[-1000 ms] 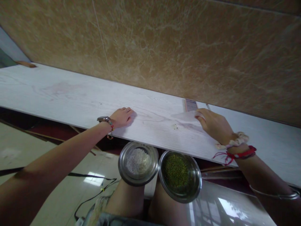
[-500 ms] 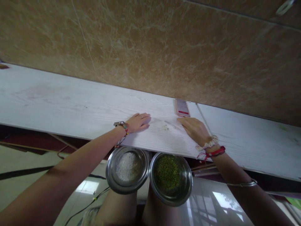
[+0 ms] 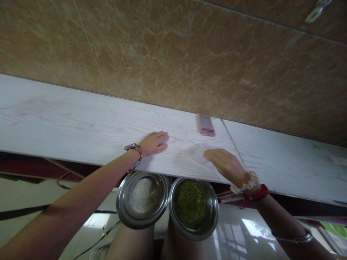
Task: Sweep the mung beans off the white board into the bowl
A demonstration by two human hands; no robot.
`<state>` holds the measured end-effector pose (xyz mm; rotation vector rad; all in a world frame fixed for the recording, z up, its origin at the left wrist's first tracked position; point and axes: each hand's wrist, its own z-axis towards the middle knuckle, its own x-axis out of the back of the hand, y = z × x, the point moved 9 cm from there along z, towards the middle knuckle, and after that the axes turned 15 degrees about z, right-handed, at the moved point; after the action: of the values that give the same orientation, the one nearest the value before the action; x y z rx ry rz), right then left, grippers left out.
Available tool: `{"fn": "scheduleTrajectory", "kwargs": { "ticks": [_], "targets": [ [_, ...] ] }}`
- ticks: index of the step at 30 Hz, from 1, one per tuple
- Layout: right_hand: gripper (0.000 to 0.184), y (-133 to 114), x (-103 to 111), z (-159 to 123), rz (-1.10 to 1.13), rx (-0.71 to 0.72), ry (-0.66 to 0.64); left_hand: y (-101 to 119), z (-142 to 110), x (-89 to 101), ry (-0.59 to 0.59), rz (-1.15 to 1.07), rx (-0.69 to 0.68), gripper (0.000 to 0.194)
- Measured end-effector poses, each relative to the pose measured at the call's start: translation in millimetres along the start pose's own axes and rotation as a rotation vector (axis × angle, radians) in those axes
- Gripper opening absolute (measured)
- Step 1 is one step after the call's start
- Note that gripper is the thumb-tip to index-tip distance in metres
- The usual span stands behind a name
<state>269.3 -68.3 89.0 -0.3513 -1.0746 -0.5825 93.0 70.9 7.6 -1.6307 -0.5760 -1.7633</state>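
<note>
My left hand (image 3: 154,142) lies palm down on the white wooden tabletop (image 3: 108,119), fingers stretched out, holding nothing. To its right, my right hand (image 3: 226,163) has its fingers pressed together on the edge of a small clear plastic bag (image 3: 194,152). The bag lies thin and see-through over the table; its far outline is hard to make out. Below the table edge stand two steel bowls: the left bowl (image 3: 120,211) contains white rice (image 3: 141,195), and the right bowl (image 3: 213,216) contains green mung beans (image 3: 190,198).
A phone (image 3: 206,125) with a blurred screen lies beyond my right hand, near the brown marbled wall (image 3: 162,54). A seam (image 3: 233,142) crosses the tabletop to the right. The bowls rest by my knees, and a dark cable (image 3: 97,236) runs over the tiled floor.
My right hand has moved toward the near edge, and the clear plastic has shifted with it. My left hand stays flat on the table. The whole view has swung slightly.
</note>
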Motion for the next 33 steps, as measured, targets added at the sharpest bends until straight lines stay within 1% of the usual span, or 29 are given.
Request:
{"fn": "scheduleTrajectory", "kwargs": {
  "ticks": [6, 9, 12, 15, 19, 23, 29, 31, 33],
  "targets": [
    [0.039, -20, 12, -20, -0.001, 0.012, 0.002, -1, 0, 0.6, 0.023, -0.001, 0.001, 0.042],
    [0.038, -27, 11, -31, -0.011, 0.021, 0.008, -2, 0, -0.8, 0.025, -0.005, 0.003, 0.044],
    [0.04, -30, 9, -43, 0.027, 0.002, 0.032, -3, 0, -1.4, 0.04, -0.015, 0.0, 0.043],
    [0.04, -36, 10, -51, 0.052, 0.015, 0.032, -3, 0, -1.8, 0.048, -0.019, -0.003, 0.042],
    [0.038, -40, 23, -47, 0.038, -0.003, 0.053, -3, 0, -1.4, 0.04, -0.015, -0.004, 0.043],
    [0.042, -29, 35, -37, -0.018, -0.094, 0.085, -3, 0, -0.6, 0.031, -0.027, 0.001, 0.043],
    [0.036, -13, 28, -30, -0.106, -0.161, 0.054, -2, 0, 1.0, 0.042, -0.023, -0.011, 0.042],
    [0.034, -13, 24, -28, -0.133, -0.156, 0.033, -2, 0, 1.4, 0.041, -0.022, -0.006, 0.043],
    [0.033, -18, 23, -25, -0.17, -0.12, 0.017, -3, 0, 1.2, 0.038, -0.019, -0.001, 0.044]
  ]
}}
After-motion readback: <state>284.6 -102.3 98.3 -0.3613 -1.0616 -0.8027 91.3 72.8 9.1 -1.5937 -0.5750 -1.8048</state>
